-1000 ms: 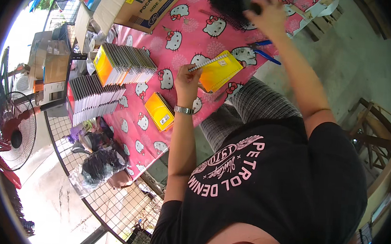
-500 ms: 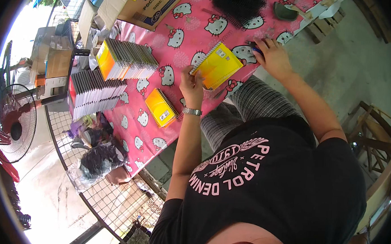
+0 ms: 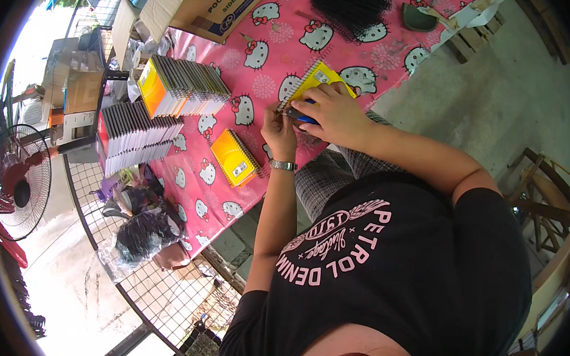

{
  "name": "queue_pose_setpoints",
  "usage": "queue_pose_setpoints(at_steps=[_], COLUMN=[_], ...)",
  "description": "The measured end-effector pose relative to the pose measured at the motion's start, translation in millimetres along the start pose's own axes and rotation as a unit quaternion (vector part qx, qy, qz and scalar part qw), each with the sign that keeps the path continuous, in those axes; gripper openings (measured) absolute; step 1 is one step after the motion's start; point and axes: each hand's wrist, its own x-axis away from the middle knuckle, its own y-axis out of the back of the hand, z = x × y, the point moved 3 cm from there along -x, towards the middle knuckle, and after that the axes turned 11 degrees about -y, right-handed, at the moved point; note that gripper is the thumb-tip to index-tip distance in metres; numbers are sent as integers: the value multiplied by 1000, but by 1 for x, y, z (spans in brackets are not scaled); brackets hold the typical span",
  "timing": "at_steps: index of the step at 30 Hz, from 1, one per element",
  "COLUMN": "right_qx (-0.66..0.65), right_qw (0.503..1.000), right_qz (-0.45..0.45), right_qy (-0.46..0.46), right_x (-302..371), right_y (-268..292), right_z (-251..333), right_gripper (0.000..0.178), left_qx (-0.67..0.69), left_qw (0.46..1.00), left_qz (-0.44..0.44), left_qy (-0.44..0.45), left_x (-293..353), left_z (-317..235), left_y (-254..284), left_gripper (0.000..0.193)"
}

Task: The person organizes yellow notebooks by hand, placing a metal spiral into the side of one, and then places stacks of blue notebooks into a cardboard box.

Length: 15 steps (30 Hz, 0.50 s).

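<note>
A yellow spiral notebook (image 3: 319, 76) lies on the table in front of me, its wire coil along the left edge. My left hand (image 3: 278, 133) pinches the lower end of that coil. Blue-handled pliers (image 3: 309, 109) are gripped in my right hand (image 3: 338, 116), which covers much of the notebook. The tool's dark jaws reach the coil's end beside my left fingertips; the exact contact is too small to make out. To the left of my left wrist rests a small pile of yellow-orange spiral notebooks (image 3: 234, 158).
Two stacks of notebooks, one yellow-edged (image 3: 185, 88) and one red-edged (image 3: 141, 133), stand at the left. Behind are a cardboard box (image 3: 217, 7) and a heap of black wire coils (image 3: 351, 9). A dark green dish (image 3: 419, 18) sits near the table's right edge.
My right hand has come left from the table edge with the pliers, over the notebook to its coil. My left hand has shifted slightly down at the coil's end.
</note>
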Motion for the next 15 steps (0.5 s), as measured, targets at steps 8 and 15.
queue_pose_setpoints(at_steps=[8,15], right_qx=[-517,67], right_qw=[705,986], right_qz=[330,-87], right_qy=[-357,-128], right_x=[-1,7], right_y=[-14,41], right_z=[-1,-126], right_gripper=[35,36], left_qx=[-154,-45], left_qw=[986,948], left_qz=[-26,-310], left_qy=[-59,63], left_x=[10,51], left_z=[-15,-43], left_y=[15,123], left_gripper=[16,25])
